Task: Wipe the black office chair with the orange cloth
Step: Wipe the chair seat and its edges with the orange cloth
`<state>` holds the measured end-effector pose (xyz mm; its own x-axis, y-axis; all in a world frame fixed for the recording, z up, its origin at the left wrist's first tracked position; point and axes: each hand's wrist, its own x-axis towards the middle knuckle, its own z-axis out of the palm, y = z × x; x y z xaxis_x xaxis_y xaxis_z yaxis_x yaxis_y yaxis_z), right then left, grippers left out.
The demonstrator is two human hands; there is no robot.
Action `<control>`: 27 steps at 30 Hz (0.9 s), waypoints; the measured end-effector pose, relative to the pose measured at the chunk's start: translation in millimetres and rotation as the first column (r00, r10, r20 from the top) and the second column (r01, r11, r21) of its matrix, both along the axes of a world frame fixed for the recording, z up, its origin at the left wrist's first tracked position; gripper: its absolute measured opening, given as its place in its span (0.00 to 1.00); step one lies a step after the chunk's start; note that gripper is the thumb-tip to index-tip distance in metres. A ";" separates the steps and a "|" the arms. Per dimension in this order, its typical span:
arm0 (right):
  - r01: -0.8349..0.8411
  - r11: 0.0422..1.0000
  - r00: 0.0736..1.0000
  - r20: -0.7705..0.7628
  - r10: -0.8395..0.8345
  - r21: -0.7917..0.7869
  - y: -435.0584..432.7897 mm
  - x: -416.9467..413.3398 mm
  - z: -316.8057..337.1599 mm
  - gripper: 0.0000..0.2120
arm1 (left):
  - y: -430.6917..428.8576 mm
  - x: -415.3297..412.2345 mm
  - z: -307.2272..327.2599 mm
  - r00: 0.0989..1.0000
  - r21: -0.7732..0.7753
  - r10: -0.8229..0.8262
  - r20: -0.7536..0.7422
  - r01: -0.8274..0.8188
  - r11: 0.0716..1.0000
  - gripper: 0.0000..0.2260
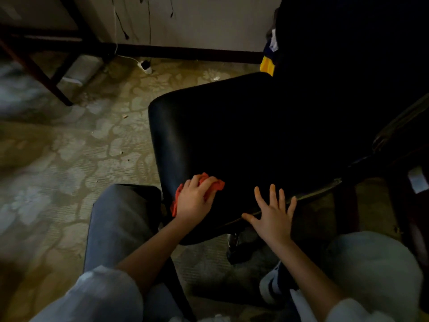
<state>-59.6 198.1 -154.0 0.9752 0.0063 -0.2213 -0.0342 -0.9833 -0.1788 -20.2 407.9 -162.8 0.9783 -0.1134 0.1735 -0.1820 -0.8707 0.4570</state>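
The black office chair [243, 135] fills the middle of the view, its glossy seat facing me and its backrest rising dark at the upper right. My left hand [196, 197] holds the bunched orange cloth [217, 185] with curled fingers and presses it onto the near left corner of the seat. My right hand [272, 214] lies flat with spread, straight fingers on the seat's near edge, to the right of the cloth.
A patterned carpet [69, 170] covers the floor. A dark wooden table leg [44, 73] stands at the upper left. A white plug adapter with cables [145, 66] lies by the wall. Something yellow and blue [269, 59] hangs behind the backrest. My knees frame the chair's base.
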 end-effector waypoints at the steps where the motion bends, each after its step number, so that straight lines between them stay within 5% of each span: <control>1: -0.009 0.999 0.999 -0.031 0.008 -0.034 6.2 0.2 -0.1 0.36 | 12.2 3.7 -1.7 0.998 -0.011 0.058 0.001 -0.058 0.998 0.15; 4: -0.001 0.997 0.999 -0.045 -0.003 -0.079 28.7 3.9 6.1 0.38 | 52.3 17.3 -10.5 0.945 -0.100 0.326 -0.040 -0.328 0.939 0.13; 8: -0.040 0.990 0.998 -0.057 0.033 -0.134 58.4 11.7 12.4 0.41 | 77.8 28.5 -9.9 0.788 -0.286 0.573 -0.225 -0.615 0.734 0.15; 11: -0.099 0.988 0.995 -0.002 0.100 -0.121 75.1 19.2 11.8 0.42 | 79.4 24.0 -1.8 0.815 -0.267 0.534 -0.227 -0.579 0.770 0.15; 19: -0.310 0.940 0.951 -0.046 0.307 -0.139 107.7 66.2 29.3 0.28 | 91.6 48.9 9.9 0.960 -0.193 0.259 -0.106 -0.276 0.942 0.14; 21: -0.344 0.919 0.939 -0.053 0.341 -0.191 118.9 79.4 33.7 0.27 | 96.3 44.3 16.5 0.930 -0.378 0.355 -0.099 -0.365 0.851 0.13; 23: -0.356 0.905 0.931 -0.010 0.364 -0.231 125.6 93.8 38.3 0.25 | 105.9 37.9 20.7 0.800 -0.526 0.570 -0.188 -0.572 0.629 0.11; 25: -0.374 0.907 0.921 0.043 0.388 -0.192 130.8 107.2 37.0 0.27 | 122.3 35.3 21.9 0.685 -0.502 0.676 -0.270 -0.700 0.509 0.10; 27: -0.404 0.911 0.915 -0.033 0.403 -0.078 134.2 118.9 30.4 0.35 | 138.0 36.1 20.3 0.639 -0.440 0.717 -0.279 -0.749 0.496 0.11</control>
<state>59.3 332.2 -123.7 0.8897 0.3800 -0.2529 0.3665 -0.9250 -0.1005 15.8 545.9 -142.5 0.6793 0.7300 -0.0754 0.4546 -0.3379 0.8241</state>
